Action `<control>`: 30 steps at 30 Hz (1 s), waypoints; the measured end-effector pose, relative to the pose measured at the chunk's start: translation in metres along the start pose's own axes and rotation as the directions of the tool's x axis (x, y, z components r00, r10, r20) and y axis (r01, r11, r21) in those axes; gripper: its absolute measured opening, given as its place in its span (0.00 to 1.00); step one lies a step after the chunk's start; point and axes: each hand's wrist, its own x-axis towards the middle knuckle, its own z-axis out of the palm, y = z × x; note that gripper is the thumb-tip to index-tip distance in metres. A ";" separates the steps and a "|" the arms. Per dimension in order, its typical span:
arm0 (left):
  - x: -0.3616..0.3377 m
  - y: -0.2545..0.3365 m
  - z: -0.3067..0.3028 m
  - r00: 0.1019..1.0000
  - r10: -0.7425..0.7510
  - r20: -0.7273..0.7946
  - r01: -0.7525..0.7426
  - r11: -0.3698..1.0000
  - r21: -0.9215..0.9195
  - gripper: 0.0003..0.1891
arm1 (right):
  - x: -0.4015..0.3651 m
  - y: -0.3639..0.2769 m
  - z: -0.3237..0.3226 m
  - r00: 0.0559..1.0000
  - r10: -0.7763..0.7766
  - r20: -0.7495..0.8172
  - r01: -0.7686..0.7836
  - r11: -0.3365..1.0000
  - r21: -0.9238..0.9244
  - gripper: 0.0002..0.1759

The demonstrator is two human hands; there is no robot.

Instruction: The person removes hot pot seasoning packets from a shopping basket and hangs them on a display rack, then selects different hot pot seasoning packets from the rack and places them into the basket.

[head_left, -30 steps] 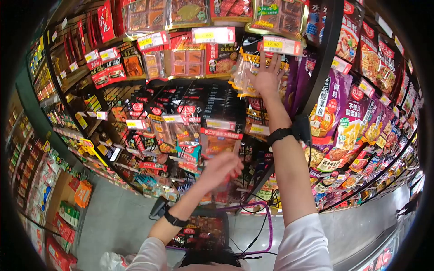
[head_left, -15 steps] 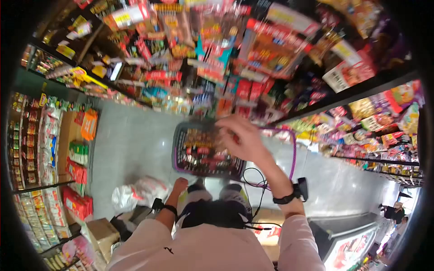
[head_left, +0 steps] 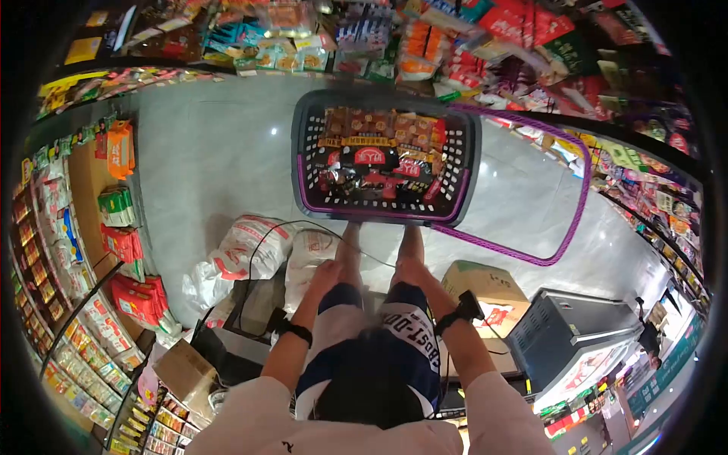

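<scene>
A dark basket (head_left: 385,214) with a purple handle (head_left: 582,174) swung out to the right stands on the floor in front of my knees. Inside it lie several snack packets (head_left: 369,156), brown, orange, black and red. My left hand (head_left: 327,274) is at my left knee, below the basket. At my right knee rests my right hand (head_left: 410,270). Neither hand touches the basket. The fingers of both hands are too small and blurred to make out.
Packed snack shelves (head_left: 349,42) run across the top and down the right. Another shelf (head_left: 117,205) stands at the left. White plastic bags (head_left: 254,244) lie beside my left leg. A carton (head_left: 485,287) and a grey cabinet (head_left: 565,326) are at the right.
My right hand has drawn back from over the basket to my right knee. My left hand is now at my left knee. The basket appears larger, and the view has shifted away from the upper shelf.
</scene>
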 end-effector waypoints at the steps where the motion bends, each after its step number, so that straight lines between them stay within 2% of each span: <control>1: 0.016 -0.001 0.007 0.992 0.123 -0.011 -0.117 0.961 0.250 0.15 | 0.007 -0.006 -0.016 0.985 0.158 -0.074 -0.147 0.980 0.131 0.11; 2: 0.034 0.009 0.012 0.970 0.245 0.012 -0.220 0.849 0.480 0.19 | 0.022 -0.008 -0.029 0.955 0.260 -0.145 -0.226 0.950 0.215 0.11; 3: 0.053 0.017 0.015 0.945 0.312 0.094 -0.307 0.757 0.576 0.16 | 0.039 -0.008 -0.044 0.919 0.333 -0.212 -0.269 0.921 0.282 0.11; 4: 0.071 0.026 0.018 0.911 0.369 0.185 -0.394 0.644 0.655 0.15 | 0.062 -0.006 -0.056 0.893 0.343 -0.292 -0.257 0.920 0.296 0.10; 5: 0.080 0.043 0.026 0.900 0.420 0.115 -0.409 0.725 0.555 0.13 | 0.087 -0.002 -0.066 0.882 0.248 -0.400 -0.167 0.960 0.226 0.10; 6: 0.100 0.049 0.024 0.856 0.506 0.105 -0.475 0.690 0.546 0.12 | 0.112 0.008 -0.068 0.854 0.065 -0.516 -0.040 0.997 0.059 0.09; 7: 0.122 0.053 0.022 0.804 0.587 0.095 -0.536 0.647 0.542 0.11 | 0.137 0.018 -0.068 0.785 -0.122 -0.607 0.050 0.990 -0.134 0.11; 9: 0.155 0.071 0.008 0.759 0.644 0.101 -0.583 0.601 0.547 0.10 | 0.162 -0.001 -0.090 0.712 -0.022 -0.702 0.136 0.985 0.107 0.13; 11: 0.187 0.098 -0.002 0.783 0.622 -0.030 -0.592 0.758 0.275 0.10 | 0.164 -0.034 -0.109 0.768 0.109 -0.631 0.103 0.952 0.289 0.13; 12: 0.205 0.104 -0.006 0.826 0.557 -0.088 -0.548 0.829 0.109 0.11 | 0.170 -0.041 -0.117 0.787 0.168 -0.594 0.084 0.925 0.372 0.13; 13: 0.216 0.117 -0.009 0.861 0.487 -0.145 -0.500 0.864 -0.067 0.12 | 0.183 -0.035 -0.116 0.837 -0.116 -0.535 0.110 0.993 -0.043 0.14; 15: 0.226 0.143 -0.012 0.982 0.125 -0.140 -0.168 0.914 -0.369 0.19 | 0.189 -0.041 -0.105 0.834 0.007 -0.552 0.106 0.979 0.172 0.15; 18: 0.217 0.184 -0.005 0.986 0.046 -0.160 -0.110 0.904 -0.414 0.26 | 0.178 -0.060 -0.094 0.815 0.128 -0.565 0.111 0.922 0.370 0.15; 19: 0.215 0.194 -0.002 0.989 0.030 -0.147 -0.095 0.886 -0.454 0.30 | 0.172 -0.065 -0.092 0.816 0.217 -0.536 0.054 0.894 0.444 0.14; 20: 0.216 0.197 0.005 0.978 0.052 -0.204 -0.142 0.879 -0.456 0.30 | 0.167 -0.068 -0.094 0.812 0.305 -0.498 -0.005 0.856 0.516 0.14; 21: 0.222 0.197 0.010 0.962 0.075 -0.262 -0.191 0.870 -0.454 0.29 | 0.176 -0.056 -0.079 0.763 0.292 -0.576 0.020 0.881 0.473 0.13; 22: 0.230 0.197 0.015 0.942 0.098 -0.321 -0.242 0.860 -0.449 0.29 | 0.189 -0.038 -0.064 0.759 0.293 -0.582 0.105 0.827 0.553 0.13; 23: 0.254 0.185 0.011 0.958 0.120 -0.263 -0.233 0.858 -0.459 0.31 | 0.201 -0.020 -0.053 0.755 0.294 -0.586 0.190 0.758 0.624 0.13; 24: 0.255 0.185 0.008 0.949 0.110 -0.295 -0.239 0.861 -0.449 0.30 | 0.202 -0.016 -0.058 0.760 0.320 -0.566 0.247 0.663 0.707 0.13; 26: 0.258 0.186 0.006 0.930 0.092 -0.356 -0.249 0.870 -0.426 0.29 | 0.202 -0.004 -0.068 0.776 0.390 -0.495 0.327 0.422 0.846 0.14; 27: 0.261 0.183 0.000 0.944 0.044 -0.327 -0.201 0.863 -0.463 0.28 | 0.198 -0.002 -0.080 0.790 0.427 -0.440 0.348 0.279 0.895 0.16; 30: 0.272 0.173 -0.020 0.967 -0.093 -0.238 -0.059 0.826 -0.561 0.27 | 0.202 0.026 -0.109 0.856 0.496 -0.144 0.187 -0.038 0.982 0.18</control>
